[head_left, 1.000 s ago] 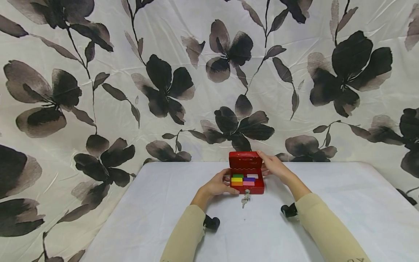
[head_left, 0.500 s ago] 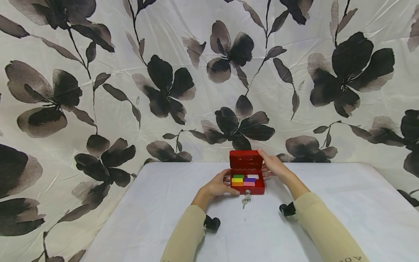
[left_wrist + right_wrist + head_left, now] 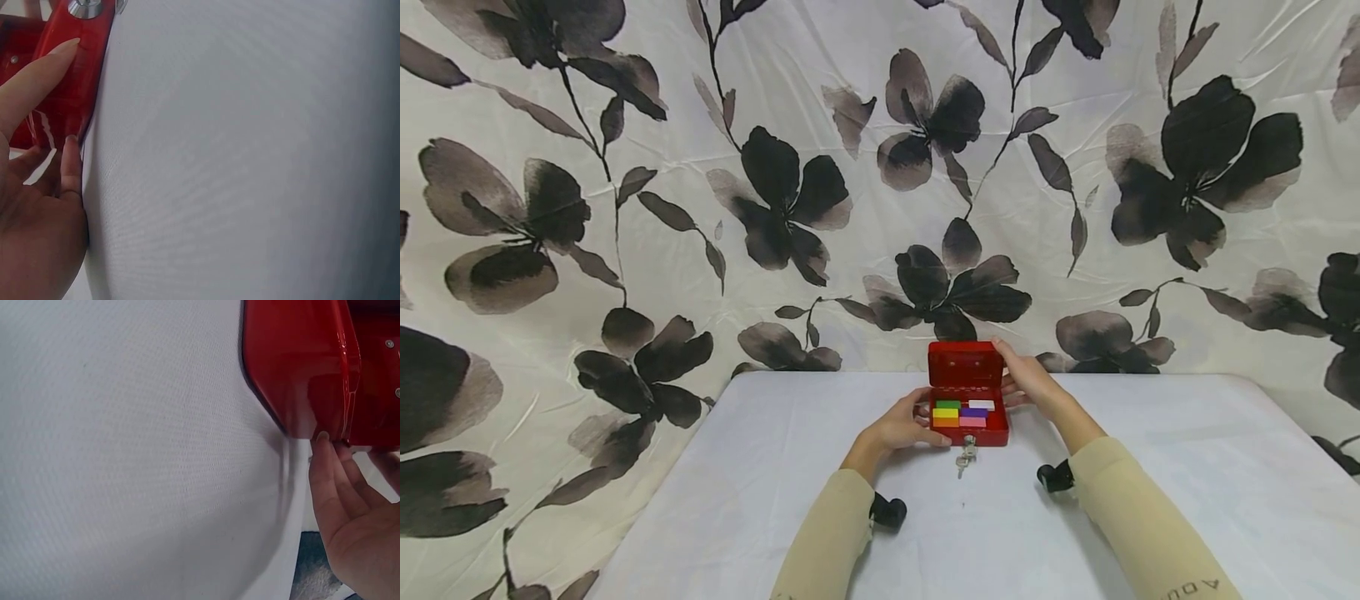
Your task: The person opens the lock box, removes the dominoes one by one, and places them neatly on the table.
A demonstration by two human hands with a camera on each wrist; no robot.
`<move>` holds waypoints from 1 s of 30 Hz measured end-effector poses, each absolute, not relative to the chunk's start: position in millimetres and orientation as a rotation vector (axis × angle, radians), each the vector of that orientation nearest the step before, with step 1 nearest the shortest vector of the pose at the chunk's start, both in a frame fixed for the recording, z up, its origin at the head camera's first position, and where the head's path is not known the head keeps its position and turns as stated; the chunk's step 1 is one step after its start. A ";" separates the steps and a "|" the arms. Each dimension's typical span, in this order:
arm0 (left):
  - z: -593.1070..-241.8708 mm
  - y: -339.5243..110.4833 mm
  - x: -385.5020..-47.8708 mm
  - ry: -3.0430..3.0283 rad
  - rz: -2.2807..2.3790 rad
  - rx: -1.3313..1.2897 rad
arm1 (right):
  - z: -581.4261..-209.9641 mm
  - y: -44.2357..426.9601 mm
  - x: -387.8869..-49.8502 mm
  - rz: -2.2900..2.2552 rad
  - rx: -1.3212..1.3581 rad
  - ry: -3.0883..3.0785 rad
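Note:
A red metal box stands on the table with its lid raised; green, white, yellow, purple, orange and pink blocks lie inside. Keys hang from the front lock. My left hand grips the box's left side, thumb on the front face; the left wrist view shows that hand with its fingers against the side wall. At the right, my right hand has its thumb at the lid's edge and its other fingers by the side wall. In the right wrist view, fingertips of this hand touch the box.
The box is near the far edge of a table covered in white cloth. Behind the table hangs a floral-patterned cloth. A small dark speck lies in front of the keys.
The lid has tilted a little further back, with my right thumb at its edge. My right forearm has shifted slightly left. The left hand keeps its place on the box.

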State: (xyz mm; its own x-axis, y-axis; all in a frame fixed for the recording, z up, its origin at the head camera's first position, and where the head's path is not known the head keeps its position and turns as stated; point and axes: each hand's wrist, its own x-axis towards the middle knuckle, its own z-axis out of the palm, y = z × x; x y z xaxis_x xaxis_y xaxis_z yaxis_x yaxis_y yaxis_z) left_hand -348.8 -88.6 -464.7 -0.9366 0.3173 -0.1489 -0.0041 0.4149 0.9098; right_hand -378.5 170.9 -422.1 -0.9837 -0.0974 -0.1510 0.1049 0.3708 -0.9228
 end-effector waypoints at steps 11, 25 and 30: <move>-462.8 -88.9 -353.3 2.346 1.551 0.293 | -419.3 171.2 -385.7 -1.673 0.006 2.390; -462.4 -86.6 -350.7 2.355 1.542 0.262 | -422.2 167.3 -388.4 -1.729 0.069 2.393; -463.3 -87.1 -351.6 2.346 1.548 0.266 | -424.6 166.0 -389.6 -1.733 0.101 2.397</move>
